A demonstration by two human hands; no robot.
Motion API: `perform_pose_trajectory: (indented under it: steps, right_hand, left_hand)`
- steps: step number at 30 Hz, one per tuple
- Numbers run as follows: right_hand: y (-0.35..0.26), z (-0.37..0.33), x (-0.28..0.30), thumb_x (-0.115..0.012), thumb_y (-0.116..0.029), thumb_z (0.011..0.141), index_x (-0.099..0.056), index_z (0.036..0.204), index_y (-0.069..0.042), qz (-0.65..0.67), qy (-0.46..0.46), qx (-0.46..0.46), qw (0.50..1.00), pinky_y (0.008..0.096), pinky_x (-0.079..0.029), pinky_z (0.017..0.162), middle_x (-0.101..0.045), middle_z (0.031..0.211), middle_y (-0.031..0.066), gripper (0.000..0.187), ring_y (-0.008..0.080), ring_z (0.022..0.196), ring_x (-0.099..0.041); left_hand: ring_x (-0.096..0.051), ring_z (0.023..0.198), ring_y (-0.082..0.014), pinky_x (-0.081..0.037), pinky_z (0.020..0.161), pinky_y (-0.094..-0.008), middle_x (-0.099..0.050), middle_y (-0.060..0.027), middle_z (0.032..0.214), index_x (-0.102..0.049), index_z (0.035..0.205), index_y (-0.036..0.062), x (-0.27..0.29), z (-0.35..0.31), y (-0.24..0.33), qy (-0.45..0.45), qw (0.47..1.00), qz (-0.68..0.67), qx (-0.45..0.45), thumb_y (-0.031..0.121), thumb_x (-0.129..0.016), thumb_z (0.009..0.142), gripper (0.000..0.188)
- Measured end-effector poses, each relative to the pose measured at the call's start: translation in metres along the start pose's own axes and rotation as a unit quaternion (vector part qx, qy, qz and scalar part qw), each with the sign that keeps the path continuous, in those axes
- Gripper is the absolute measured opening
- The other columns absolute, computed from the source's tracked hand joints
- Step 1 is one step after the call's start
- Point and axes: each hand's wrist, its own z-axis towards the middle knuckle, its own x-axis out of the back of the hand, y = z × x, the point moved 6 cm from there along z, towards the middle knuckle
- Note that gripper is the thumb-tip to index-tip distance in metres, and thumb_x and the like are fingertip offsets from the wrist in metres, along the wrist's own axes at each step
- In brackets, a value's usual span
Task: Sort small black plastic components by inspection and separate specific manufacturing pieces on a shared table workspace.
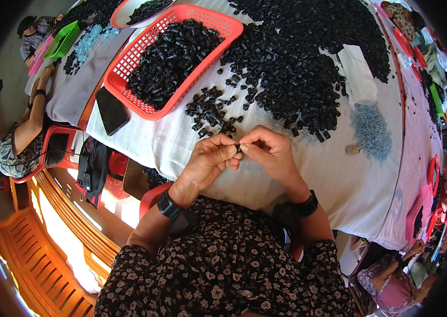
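Observation:
My left hand and my right hand meet above the near edge of the white-covered table. Both pinch a small black plastic piece between thumb and forefinger; most of it hides behind the fingertips. Just beyond my left hand lies a small loose group of black plastic pieces. A far larger heap of like pieces spreads over the table beyond my right hand. A red plastic basket, filled with such pieces, stands to the left of the heap.
A dark phone lies beside the basket. To the right are a pile of small clear bluish pieces and a folded white cloth. An orange chair stands at lower left. Other people sit at the left and right.

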Motion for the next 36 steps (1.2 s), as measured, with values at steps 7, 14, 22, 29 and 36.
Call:
perform_pose_trajectory:
  steps: [7, 14, 22, 29, 36]
  right_hand:
    - [0.009, -0.003, 0.001, -0.060, -0.003, 0.085, -0.060, 0.083, 0.002, 0.000, 0.039, -0.052, 0.998, 0.0190, -0.045, 0.051, -0.061, 0.070, 0.0024, 0.005, 0.0046, 0.057, -0.054]
    - [0.018, -0.005, -0.001, -0.060, -0.008, 0.086, -0.058, 0.083, 0.001, 0.058, 0.044, -0.095, 0.993, 0.0192, -0.042, 0.047, -0.059, 0.068, 0.0010, 0.009, 0.0044, 0.053, -0.051]
    - [0.011, -0.004, 0.000, -0.060, -0.011, 0.088, -0.056, 0.079, -0.002, -0.059, 0.052, -0.011, 0.997, 0.0195, -0.039, 0.048, -0.056, 0.066, 0.0001, 0.013, 0.0044, 0.056, -0.049]
    - [0.028, -0.008, -0.011, -0.065, -0.025, 0.086, -0.053, 0.072, -0.006, 0.221, -0.145, -0.228, 0.937, 0.0192, -0.033, 0.042, -0.051, 0.058, -0.0008, 0.026, 0.0038, 0.048, -0.042]
    - [0.023, -0.007, -0.014, -0.067, -0.028, 0.085, -0.055, 0.074, -0.005, 0.158, -0.127, -0.208, 0.957, 0.0185, -0.036, 0.045, -0.055, 0.063, 0.0011, 0.028, 0.0042, 0.051, -0.045]
  left_hand:
    - [-0.060, 0.077, -0.0124, -0.049, 0.071, -0.0245, -0.064, -0.0091, 0.087, -0.059, 0.097, -0.0016, -0.005, -0.003, 0.014, 0.070, 0.947, 0.281, -0.141, 0.000, -0.059, 0.086, 0.010]
    - [-0.058, 0.074, -0.0081, -0.048, 0.068, -0.0209, -0.064, -0.0047, 0.083, -0.060, 0.094, 0.0000, -0.010, -0.001, 0.021, 0.088, 0.931, 0.297, -0.192, 0.001, -0.061, 0.086, 0.008]
    - [-0.056, 0.071, -0.0082, -0.047, 0.067, -0.0221, -0.063, -0.0037, 0.081, -0.061, 0.094, -0.0002, -0.010, 0.001, 0.027, 0.040, 0.940, 0.314, -0.132, 0.000, -0.060, 0.086, 0.008]
    - [-0.058, 0.072, -0.0099, -0.049, 0.069, -0.0237, -0.061, -0.0040, 0.081, -0.062, 0.093, -0.0007, -0.015, -0.006, 0.024, -0.024, 0.962, 0.253, -0.103, -0.002, -0.060, 0.085, 0.008]
    - [-0.060, 0.073, -0.0134, -0.050, 0.069, -0.0270, -0.062, -0.0080, 0.084, -0.060, 0.094, -0.0017, -0.014, -0.005, 0.026, -0.059, 0.974, 0.195, -0.098, 0.002, -0.060, 0.085, 0.009]
